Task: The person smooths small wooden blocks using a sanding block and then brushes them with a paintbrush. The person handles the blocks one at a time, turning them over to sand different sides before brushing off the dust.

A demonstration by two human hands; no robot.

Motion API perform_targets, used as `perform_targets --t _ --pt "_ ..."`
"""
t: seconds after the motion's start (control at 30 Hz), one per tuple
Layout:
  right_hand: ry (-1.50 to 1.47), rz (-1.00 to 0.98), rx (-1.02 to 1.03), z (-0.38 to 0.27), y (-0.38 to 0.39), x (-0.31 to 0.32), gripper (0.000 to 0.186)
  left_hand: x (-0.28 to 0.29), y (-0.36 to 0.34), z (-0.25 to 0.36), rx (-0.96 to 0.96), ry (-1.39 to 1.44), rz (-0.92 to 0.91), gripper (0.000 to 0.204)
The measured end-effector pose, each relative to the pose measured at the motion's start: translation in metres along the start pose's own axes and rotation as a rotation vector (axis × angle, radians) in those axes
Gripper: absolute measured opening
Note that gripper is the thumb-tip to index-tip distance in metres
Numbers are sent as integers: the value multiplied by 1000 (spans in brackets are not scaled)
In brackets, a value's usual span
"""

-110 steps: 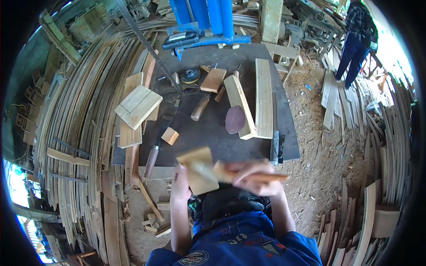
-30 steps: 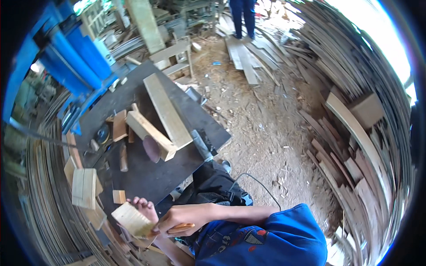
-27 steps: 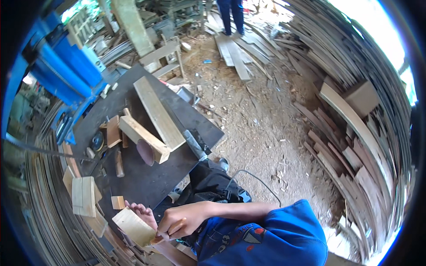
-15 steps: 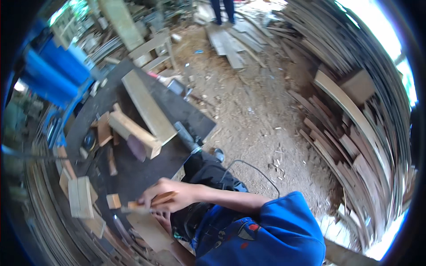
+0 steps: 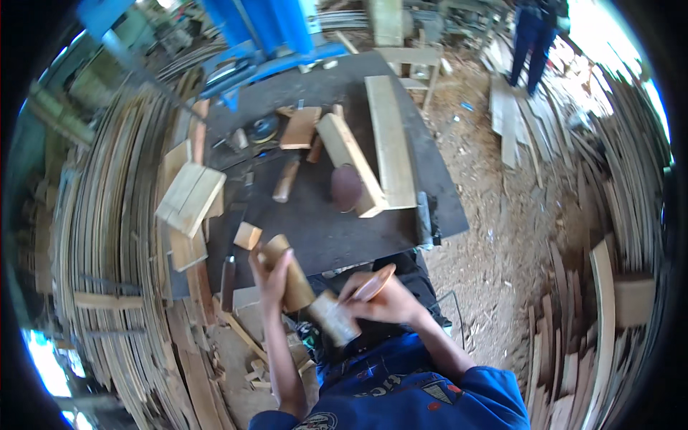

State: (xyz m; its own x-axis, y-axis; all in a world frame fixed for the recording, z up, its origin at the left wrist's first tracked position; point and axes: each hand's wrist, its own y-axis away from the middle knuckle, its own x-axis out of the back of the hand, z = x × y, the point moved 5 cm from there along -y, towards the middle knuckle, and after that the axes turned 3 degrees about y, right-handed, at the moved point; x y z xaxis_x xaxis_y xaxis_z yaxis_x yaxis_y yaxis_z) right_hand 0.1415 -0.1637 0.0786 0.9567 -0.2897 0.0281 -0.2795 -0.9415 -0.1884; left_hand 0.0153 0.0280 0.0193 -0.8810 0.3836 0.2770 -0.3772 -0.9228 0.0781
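My left hand (image 5: 271,282) is closed around a short brown piece of wood (image 5: 294,285), held tilted over my lap at the near edge of the table. In my right hand (image 5: 387,301) is a flat tool with an orange wooden handle (image 5: 375,282) and a broad pale end (image 5: 334,319). That broad end sits close to the lower end of the wood piece; motion blur hides whether they touch, and whether the tool is a brush or a scraper. A small light wood block (image 5: 248,235) lies on the table just beyond my left hand.
The dark table (image 5: 287,240) bears a long board (image 5: 390,143), a wood beam (image 5: 358,172), a purplish round disc (image 5: 347,188) and a metal clamp-like part (image 5: 427,218). Stacked planks (image 5: 115,215) stand at left, more at right (image 5: 605,322). A person (image 5: 532,50) stands far right.
The view has swung left, so the table now lies ahead. My left hand has come up with the wood piece, and the tool's broad end has moved toward the wood's lower end.
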Motion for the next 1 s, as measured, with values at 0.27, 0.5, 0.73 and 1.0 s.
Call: perform_targets --t 0.27,0.5,0.73,1.0 --pt "-328 766 -69 -8 -2 85 37 -38 -21 11 -265 -407 95 79" --pt "-360 846 -69 68 -71 207 35 -31 -22 1 -297 -122 58 67" --pt "910 841 410 69 -66 189 37 -34 -25 -23 -200 180 15 64" --pt "1399 210 24 50 -129 109 56 -36 3 -5 -458 -556 136 88"
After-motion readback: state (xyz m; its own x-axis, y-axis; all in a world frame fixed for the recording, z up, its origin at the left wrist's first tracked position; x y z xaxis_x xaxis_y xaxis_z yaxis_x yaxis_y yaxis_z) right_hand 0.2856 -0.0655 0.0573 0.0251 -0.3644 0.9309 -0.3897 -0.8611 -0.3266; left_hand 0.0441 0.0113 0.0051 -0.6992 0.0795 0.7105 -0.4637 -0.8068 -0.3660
